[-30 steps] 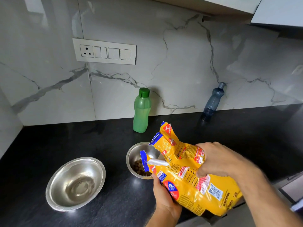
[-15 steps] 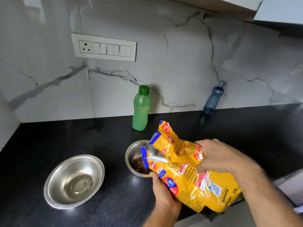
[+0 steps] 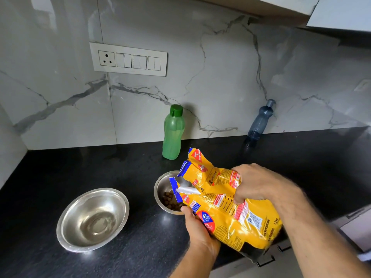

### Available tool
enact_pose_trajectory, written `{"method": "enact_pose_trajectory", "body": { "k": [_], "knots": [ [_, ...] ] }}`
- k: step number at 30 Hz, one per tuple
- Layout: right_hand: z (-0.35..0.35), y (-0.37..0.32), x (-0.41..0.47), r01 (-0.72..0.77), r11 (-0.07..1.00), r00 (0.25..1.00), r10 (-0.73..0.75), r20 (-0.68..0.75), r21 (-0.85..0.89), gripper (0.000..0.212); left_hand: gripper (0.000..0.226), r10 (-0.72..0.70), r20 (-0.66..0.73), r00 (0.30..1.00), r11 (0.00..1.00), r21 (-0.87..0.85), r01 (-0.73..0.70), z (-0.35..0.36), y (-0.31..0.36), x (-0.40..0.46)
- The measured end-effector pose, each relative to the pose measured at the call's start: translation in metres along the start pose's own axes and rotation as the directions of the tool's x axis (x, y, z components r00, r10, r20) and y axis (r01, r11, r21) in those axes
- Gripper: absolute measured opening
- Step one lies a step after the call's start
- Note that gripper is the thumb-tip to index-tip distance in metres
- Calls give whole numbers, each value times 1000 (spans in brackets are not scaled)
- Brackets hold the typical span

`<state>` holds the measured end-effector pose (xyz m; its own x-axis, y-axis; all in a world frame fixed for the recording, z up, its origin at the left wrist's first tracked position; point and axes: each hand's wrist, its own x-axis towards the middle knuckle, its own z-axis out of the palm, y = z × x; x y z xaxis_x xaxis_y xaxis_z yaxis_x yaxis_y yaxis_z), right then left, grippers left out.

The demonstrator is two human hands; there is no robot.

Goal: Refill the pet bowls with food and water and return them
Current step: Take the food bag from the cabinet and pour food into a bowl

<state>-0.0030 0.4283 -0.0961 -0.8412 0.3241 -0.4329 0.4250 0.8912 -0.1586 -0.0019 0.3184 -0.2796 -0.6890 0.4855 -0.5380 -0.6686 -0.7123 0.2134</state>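
A black worktop (image 3: 60, 177) meets a white marble wall (image 3: 220, 77) with grey veins. On the wall, a white switch plate (image 3: 128, 59) carries one socket and three switch pairs. Upper cabinets (image 3: 339, 13) hang at top right; drawer fronts (image 3: 281, 251) show below the worktop's edge.

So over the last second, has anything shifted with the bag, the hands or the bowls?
Barely anything. The yellow food bag stays tipped with its torn mouth over the small bowl, the right hand still gripping its top and the left hand holding it from beneath. The kibble pile looks about the same. The large bowl, green bottle and grey bottle have not moved.
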Motion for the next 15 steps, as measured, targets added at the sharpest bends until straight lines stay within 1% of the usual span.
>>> {"method": "enact_pose_trajectory", "body": {
  "k": [7, 12, 15],
  "knots": [
    [0, -4, -7, -3, 1000, 1000, 3, -18, -22, 35, 73, 27, -24, 999, 999, 45, -26, 0, -4, 3],
    [-4, -3, -11, 10, 1000, 1000, -11, -15, -30, 36, 66, 33, -27, 999, 999, 41, -32, 5, -3, 4],
    [-9, 0, -11, 8, 999, 1000, -9, -23, -36, 35, 66, 20, -33, 999, 1000, 20, -19, 11, -3, 3]
  ]
}}
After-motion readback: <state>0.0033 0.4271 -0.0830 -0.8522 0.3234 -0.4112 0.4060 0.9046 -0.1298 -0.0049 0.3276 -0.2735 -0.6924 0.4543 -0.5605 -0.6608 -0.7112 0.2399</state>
